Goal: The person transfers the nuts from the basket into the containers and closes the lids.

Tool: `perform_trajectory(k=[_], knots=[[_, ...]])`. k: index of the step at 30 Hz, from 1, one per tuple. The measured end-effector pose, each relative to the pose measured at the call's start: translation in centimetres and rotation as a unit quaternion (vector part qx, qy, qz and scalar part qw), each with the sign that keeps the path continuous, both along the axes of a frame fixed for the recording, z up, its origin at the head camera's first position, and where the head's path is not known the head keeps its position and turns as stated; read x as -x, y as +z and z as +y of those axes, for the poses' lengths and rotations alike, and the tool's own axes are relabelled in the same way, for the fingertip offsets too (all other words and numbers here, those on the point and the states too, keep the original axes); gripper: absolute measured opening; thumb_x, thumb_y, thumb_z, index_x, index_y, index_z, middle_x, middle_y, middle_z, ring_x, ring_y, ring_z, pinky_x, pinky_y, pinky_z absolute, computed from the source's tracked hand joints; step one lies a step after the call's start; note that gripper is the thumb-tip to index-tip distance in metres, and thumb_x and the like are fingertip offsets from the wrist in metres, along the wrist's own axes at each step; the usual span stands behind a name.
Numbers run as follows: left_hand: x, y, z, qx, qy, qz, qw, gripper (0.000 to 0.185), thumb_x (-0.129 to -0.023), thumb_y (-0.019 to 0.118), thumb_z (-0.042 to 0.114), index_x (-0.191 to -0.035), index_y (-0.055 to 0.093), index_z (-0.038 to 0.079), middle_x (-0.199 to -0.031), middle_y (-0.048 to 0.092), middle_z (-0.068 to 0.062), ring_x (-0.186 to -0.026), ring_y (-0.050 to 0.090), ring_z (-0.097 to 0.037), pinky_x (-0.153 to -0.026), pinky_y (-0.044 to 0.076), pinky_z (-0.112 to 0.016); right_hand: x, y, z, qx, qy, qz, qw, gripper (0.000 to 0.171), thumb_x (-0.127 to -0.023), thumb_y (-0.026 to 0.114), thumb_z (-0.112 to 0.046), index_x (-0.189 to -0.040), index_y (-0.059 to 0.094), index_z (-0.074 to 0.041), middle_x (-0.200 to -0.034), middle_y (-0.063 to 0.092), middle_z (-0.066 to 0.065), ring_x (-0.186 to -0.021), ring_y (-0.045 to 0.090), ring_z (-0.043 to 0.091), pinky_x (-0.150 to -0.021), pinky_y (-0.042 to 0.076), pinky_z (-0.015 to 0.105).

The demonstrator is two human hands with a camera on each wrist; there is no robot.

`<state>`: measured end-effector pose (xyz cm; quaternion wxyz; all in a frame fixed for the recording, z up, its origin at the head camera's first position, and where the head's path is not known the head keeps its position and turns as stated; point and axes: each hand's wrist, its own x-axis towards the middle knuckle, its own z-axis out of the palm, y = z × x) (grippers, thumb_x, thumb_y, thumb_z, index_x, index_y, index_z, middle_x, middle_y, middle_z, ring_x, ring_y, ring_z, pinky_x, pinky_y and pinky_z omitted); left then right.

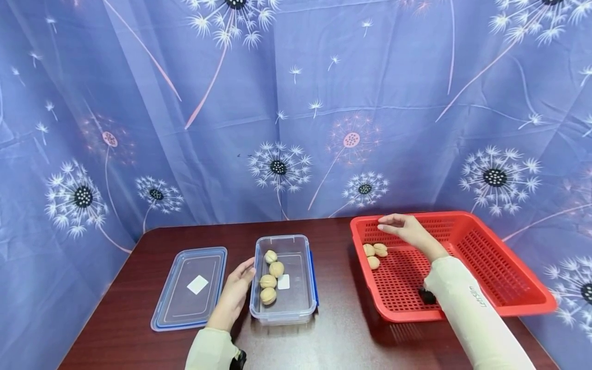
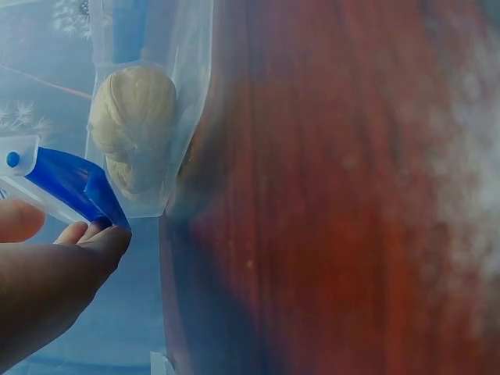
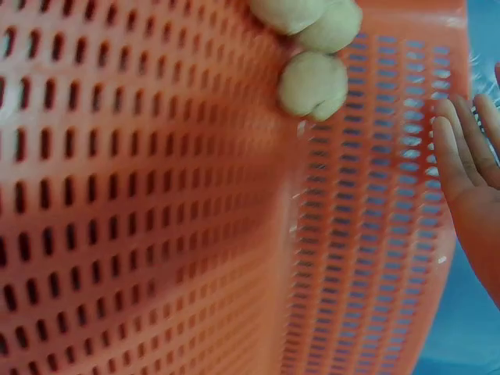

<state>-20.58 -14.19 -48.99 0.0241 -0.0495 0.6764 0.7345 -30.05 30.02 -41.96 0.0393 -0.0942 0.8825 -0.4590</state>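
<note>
While the red basket sits at 3 o'clock on the table, the clear box with four walnuts sits center, left hand flat against its 9 o'clock side, right hand hovering relaxed and empty over three walnuts in the basket

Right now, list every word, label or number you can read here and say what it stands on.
Small dark lettering runs along the cream sleeve of the right arm: too small to read surely.
White sticker on the loose lid: blank.
White sticker in the clear container: no print can be made out.
Nothing else carries text.
</note>
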Motion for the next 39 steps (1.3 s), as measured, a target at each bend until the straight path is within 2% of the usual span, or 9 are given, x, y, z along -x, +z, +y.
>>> perform_trajectory(k=[3,4,8,11,15,21,29,39], knots=[[0.0,0.1,0.0,0.002,0.001,-0.001,1.0,0.043,-0.101,0.039,0.002,-0.142,0.035,-0.01,-0.145,0.036,-0.031,-0.135,0.033,-0.036,-0.115,0.022,-0.049,0.0,-0.6,0.6,-0.009,0.001,-0.015,1.0,0.055,-0.092,0.064,-0.037,-0.13,0.055,0.001,-0.127,0.058,0.021,-0.119,0.051,0.039,-0.101,0.04,0.056],[0.0,0.1,0.0,0.003,0.0,-0.002,1.0,0.043,-0.101,0.039,0.003,-0.142,0.035,-0.01,-0.145,0.035,-0.031,-0.135,0.032,-0.036,-0.115,0.022,-0.049,0.0,-0.8,0.9,-0.01,0.003,-0.021,1.0,0.054,-0.092,0.064,-0.036,-0.13,0.056,0.001,-0.126,0.059,0.021,-0.116,0.054,0.036,-0.099,0.043,0.053],[-0.1,0.2,0.0,0.003,0.0,-0.002,1.0,0.043,-0.101,0.039,0.003,-0.142,0.034,-0.01,-0.145,0.035,-0.032,-0.135,0.033,-0.036,-0.115,0.022,-0.049,0.1,-1.5,1.6,0.029,0.031,-0.058,0.997,0.049,-0.094,0.063,-0.023,-0.128,0.053,0.01,-0.122,0.059,0.027,-0.109,0.059,0.038,-0.095,0.048,0.051],[0.0,0.2,-0.1,0.002,0.001,-0.002,1.0,0.043,-0.101,0.039,0.003,-0.142,0.034,-0.01,-0.145,0.035,-0.032,-0.135,0.033,-0.036,-0.115,0.022,-0.049,0.2,-2.2,2.0,0.035,0.047,-0.084,0.995,0.047,-0.094,0.062,-0.017,-0.127,0.05,0.015,-0.119,0.06,0.029,-0.107,0.06,0.042,-0.095,0.048,0.052],[0.0,0.2,-0.1,0.003,0.002,0.0,1.0,0.043,-0.101,0.039,0.003,-0.142,0.034,-0.01,-0.145,0.035,-0.032,-0.135,0.032,-0.037,-0.115,0.021,-0.05,0.4,-2.9,2.4,0.001,0.064,-0.107,0.992,0.048,-0.093,0.063,-0.019,-0.127,0.052,0.014,-0.116,0.064,0.024,-0.107,0.061,0.04,-0.096,0.048,0.05],[0.0,0.0,-0.1,-0.001,0.001,0.003,1.0,0.043,-0.101,0.04,0.003,-0.142,0.035,-0.011,-0.144,0.036,-0.032,-0.134,0.034,-0.036,-0.115,0.023,-0.049,0.4,-3.8,2.7,-0.011,0.082,-0.15,0.985,0.045,-0.093,0.062,-0.015,-0.125,0.053,0.015,-0.117,0.063,0.023,-0.108,0.061,0.035,-0.093,0.051,0.046],[0.0,0.2,-0.1,-0.009,-0.007,0.012,0.9999,0.044,-0.101,0.038,0.002,-0.143,0.031,-0.012,-0.146,0.033,-0.033,-0.136,0.031,-0.037,-0.116,0.021,-0.049,0.3,-3.4,1.8,-0.035,0.065,-0.156,0.985,0.047,-0.089,0.067,-0.017,-0.123,0.056,0.013,-0.118,0.063,0.023,-0.1,0.064,0.026,-0.089,0.053,0.04],[0.0,0.0,-0.2,-0.002,-0.006,0.009,0.9999,0.044,-0.101,0.038,0.002,-0.143,0.032,-0.012,-0.145,0.034,-0.032,-0.136,0.031,-0.036,-0.116,0.02,-0.049,0.4,-3.6,1.6,-0.061,0.056,-0.141,0.987,0.039,-0.088,0.068,-0.015,-0.115,0.061,0.012,-0.099,0.068,0.013,-0.09,0.064,0.024,-0.083,0.055,0.041]])
